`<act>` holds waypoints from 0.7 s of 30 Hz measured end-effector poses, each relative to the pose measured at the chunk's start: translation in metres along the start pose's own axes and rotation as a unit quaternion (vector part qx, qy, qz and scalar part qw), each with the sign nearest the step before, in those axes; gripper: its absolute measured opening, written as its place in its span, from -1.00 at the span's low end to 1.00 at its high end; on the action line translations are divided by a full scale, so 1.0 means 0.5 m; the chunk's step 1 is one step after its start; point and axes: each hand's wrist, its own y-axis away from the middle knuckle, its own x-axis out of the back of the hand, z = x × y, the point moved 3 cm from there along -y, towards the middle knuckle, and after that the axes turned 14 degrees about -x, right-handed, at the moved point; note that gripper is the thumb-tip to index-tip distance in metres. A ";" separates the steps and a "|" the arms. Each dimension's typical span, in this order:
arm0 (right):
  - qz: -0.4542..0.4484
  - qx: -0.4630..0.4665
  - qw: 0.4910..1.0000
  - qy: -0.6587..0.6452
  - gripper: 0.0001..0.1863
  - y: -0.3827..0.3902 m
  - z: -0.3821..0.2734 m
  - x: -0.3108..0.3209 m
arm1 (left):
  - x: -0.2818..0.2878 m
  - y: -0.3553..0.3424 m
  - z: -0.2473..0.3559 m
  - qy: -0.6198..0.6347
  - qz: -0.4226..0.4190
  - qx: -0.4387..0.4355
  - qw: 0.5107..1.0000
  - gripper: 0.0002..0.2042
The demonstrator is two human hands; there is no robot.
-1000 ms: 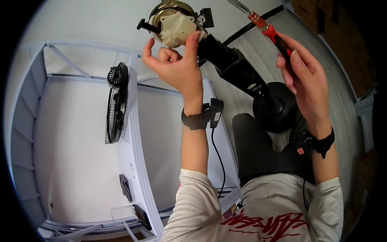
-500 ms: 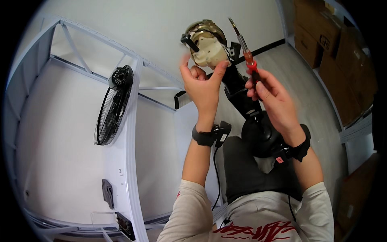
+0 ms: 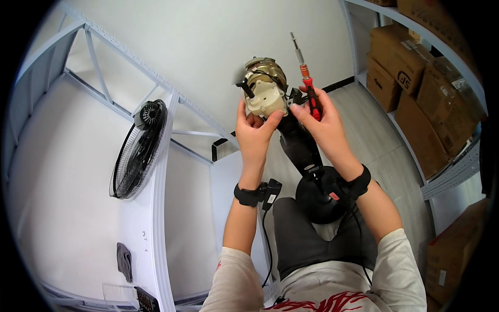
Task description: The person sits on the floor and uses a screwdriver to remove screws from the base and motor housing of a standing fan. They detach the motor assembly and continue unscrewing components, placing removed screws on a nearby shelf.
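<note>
An electric fan's bare motor point(image 3: 267, 67) with a cream plastic gear housing point(image 3: 267, 101) sits atop the black fan stand point(image 3: 300, 145). My left hand point(image 3: 253, 138) grips the housing from below, its thumb on the lower edge and the other fingers partly hidden behind. A red-and-black screwdriver point(image 3: 309, 88) stands nearly upright in my right hand point(image 3: 327, 127), metal shaft pointing up and away from the motor. The right thumb and a finger are at a small black bracket point(image 3: 295, 97) beside the housing; whether they pinch something there is unclear. A black knob point(image 3: 244, 86) sticks out of the motor's left side.
The round stand base point(image 3: 317, 203) rests between my legs. On the white bench point(image 3: 156, 218) at left lie a fan cage point(image 3: 136, 156), a grey cloth point(image 3: 124, 261), tiny screws and a case of bits point(image 3: 146, 299). Cardboard boxes point(image 3: 400, 67) fill shelving at right. Cables hang from both wrist straps.
My right hand has moved left, up to the motor, carrying the screwdriver with it. My left hand keeps its hold on the housing. The whole view has shifted slightly.
</note>
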 end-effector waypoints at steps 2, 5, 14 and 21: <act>-0.002 -0.009 1.000 -0.002 -0.48 -0.004 -0.007 -0.013 | 0.009 0.003 0.006 -0.022 -0.002 0.010 1.000 -0.04; -0.001 -0.027 1.000 -0.009 -0.50 -0.009 -0.011 -0.024 | 0.008 0.004 0.017 -0.034 -0.007 -0.009 0.999 -0.01; 0.048 0.036 0.998 -0.014 -0.62 -0.038 -0.018 0.002 | 0.021 0.003 0.010 -0.157 -0.031 -0.075 0.984 -0.06; 0.001 -0.026 0.993 -0.115 -0.65 -0.056 -0.054 0.003 | 0.024 -0.013 0.013 -0.136 -0.040 -0.068 0.987 0.05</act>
